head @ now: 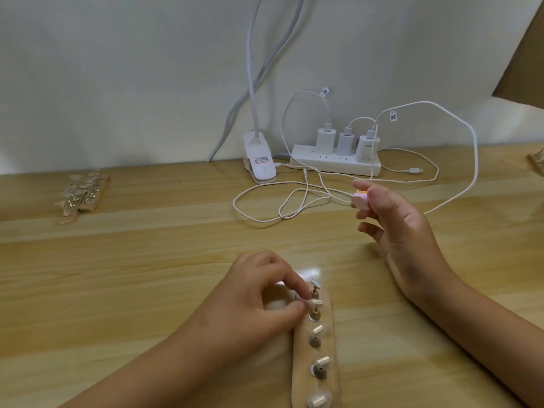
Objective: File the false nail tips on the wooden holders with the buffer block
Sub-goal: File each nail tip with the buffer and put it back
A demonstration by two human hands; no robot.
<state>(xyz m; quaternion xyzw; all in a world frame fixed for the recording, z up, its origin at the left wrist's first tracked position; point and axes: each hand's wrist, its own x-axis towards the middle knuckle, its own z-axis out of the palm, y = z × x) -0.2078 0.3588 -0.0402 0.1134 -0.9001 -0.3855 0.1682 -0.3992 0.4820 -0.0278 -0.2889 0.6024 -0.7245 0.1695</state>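
A long wooden holder [329, 375] lies on the table near the front edge, with several metal pegs carrying clear false nail tips [319, 329]. My left hand [259, 293] is at its far end, with thumb and forefinger pinching the second nail tip [315, 303] on its peg. My right hand [397, 222] is raised above the table to the right and holds a small pink and orange buffer block [360, 199] between thumb and fingers, well apart from the holder.
More wooden holders with nail tips [82, 192] are stacked at the far left. At the back stand a white clip lamp [259, 163] and a power strip [335, 161] with chargers. White cables [294, 201] loop over the table's middle. Another holder [537, 161] peeks in at the right edge.
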